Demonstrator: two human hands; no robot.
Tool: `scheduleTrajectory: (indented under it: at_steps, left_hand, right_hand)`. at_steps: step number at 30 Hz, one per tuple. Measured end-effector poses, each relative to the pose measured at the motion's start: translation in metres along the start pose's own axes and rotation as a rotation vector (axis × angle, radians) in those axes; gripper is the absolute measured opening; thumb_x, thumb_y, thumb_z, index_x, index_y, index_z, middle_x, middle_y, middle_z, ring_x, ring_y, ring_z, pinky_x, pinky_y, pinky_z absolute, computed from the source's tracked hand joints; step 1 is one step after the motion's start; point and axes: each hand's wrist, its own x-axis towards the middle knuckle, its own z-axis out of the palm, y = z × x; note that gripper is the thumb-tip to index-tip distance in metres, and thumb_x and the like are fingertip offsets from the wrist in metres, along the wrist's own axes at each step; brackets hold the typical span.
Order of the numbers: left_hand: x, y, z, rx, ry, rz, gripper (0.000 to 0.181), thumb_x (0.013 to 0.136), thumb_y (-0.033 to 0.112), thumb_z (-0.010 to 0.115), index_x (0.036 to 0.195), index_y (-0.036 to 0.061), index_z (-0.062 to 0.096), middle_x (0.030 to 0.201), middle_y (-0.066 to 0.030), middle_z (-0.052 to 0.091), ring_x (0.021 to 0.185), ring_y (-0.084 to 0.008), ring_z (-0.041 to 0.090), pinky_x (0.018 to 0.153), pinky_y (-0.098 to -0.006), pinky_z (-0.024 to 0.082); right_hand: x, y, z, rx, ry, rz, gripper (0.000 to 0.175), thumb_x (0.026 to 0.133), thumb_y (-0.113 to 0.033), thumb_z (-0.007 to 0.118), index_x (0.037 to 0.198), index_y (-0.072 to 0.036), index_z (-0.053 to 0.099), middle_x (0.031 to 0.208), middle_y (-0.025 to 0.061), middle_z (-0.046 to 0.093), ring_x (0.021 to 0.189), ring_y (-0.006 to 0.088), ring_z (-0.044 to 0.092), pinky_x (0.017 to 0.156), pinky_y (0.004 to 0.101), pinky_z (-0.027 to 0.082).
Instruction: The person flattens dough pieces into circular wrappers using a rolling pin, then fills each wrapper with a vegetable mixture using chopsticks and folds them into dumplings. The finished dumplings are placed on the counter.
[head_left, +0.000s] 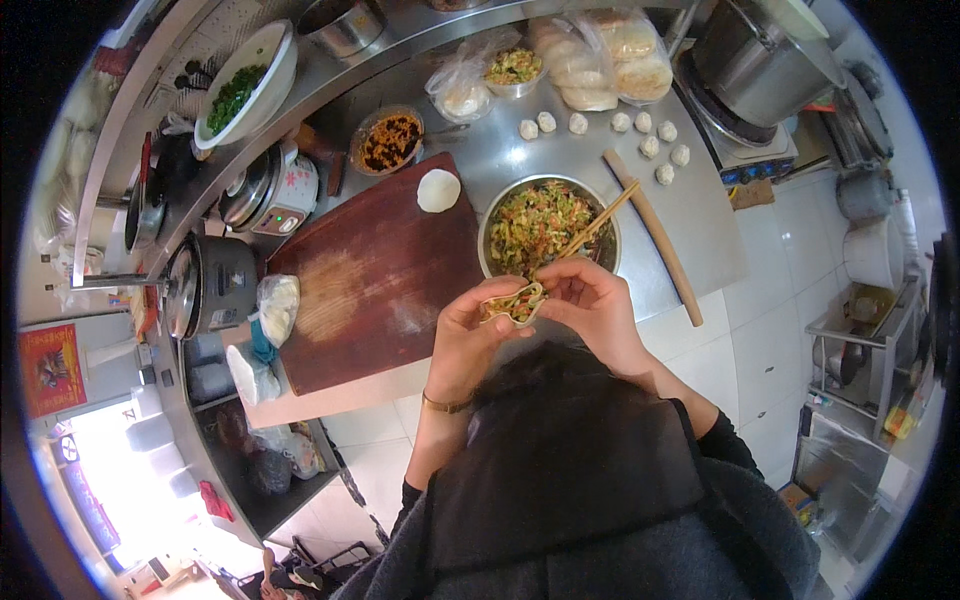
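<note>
A round dough wrapper with chopped vegetable filling (516, 304) is held between my two hands, its edge folded up around the filling. My left hand (469, 322) cups it from the left, and the fingertips of my right hand (589, 304) pinch its right edge. Just beyond my hands stands a steel bowl of chopped filling (544, 217), with wooden chopsticks (604, 217) resting in it and over its rim. A single flat dough wrapper (439, 190) lies on the far end of the dark red wooden board (375, 270).
Several small filled dough pieces (649, 145) lie on the steel table (705, 232). A curved wooden stick (656, 240) lies right of the bowl. Bagged flatbreads (637, 60) and a bowl of orange and dark seasoning (388, 141) stand behind. A large pot (765, 64) stands at the far right.
</note>
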Motion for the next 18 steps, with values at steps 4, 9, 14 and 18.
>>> scheduleTrajectory:
  at_steps: [4,9,14,18]
  left_hand:
    - [-0.004,0.002,0.002,-0.010,0.018,-0.008,0.036,0.087,0.003,0.068,0.122,-0.0029,0.060,0.121,-0.0113,0.061,0.108,-0.0215,0.063,0.084,-0.0347,0.060]
    - [-0.009,0.002,0.015,0.095,0.145,0.020,0.034,0.088,-0.001,0.065,0.122,-0.0046,0.059,0.120,-0.0130,0.062,0.104,-0.0209,0.064,0.085,-0.0354,0.059]
    - [-0.010,0.005,0.026,0.118,0.230,0.058,0.032,0.089,-0.005,0.063,0.121,-0.0061,0.060,0.116,-0.0135,0.062,0.101,-0.0213,0.065,0.086,-0.0355,0.059]
    - [-0.012,0.011,0.030,0.205,0.195,0.049,0.031,0.086,-0.009,0.062,0.117,-0.0063,0.062,0.116,-0.0131,0.060,0.103,-0.0225,0.064,0.087,-0.0350,0.059]
  right_hand:
    - [-0.001,-0.002,0.002,-0.110,-0.019,-0.159,0.016,0.078,0.011,0.071,0.092,0.003,0.068,0.095,0.0075,0.062,0.087,0.0157,0.061,0.076,0.0258,0.049]
    - [-0.007,-0.008,0.004,-0.402,0.091,-0.469,0.017,0.076,0.008,0.073,0.092,0.002,0.070,0.094,0.0113,0.065,0.081,0.0200,0.064,0.070,0.0278,0.051]
    - [-0.010,-0.013,0.008,-0.401,0.054,-0.485,0.016,0.076,-0.001,0.077,0.090,0.000,0.070,0.087,0.0119,0.067,0.078,0.0217,0.066,0.064,0.0307,0.052]
    - [-0.008,-0.016,0.006,-0.480,0.081,-0.555,0.017,0.076,0.001,0.076,0.092,0.000,0.070,0.088,0.0116,0.067,0.078,0.0211,0.066,0.067,0.0301,0.051]
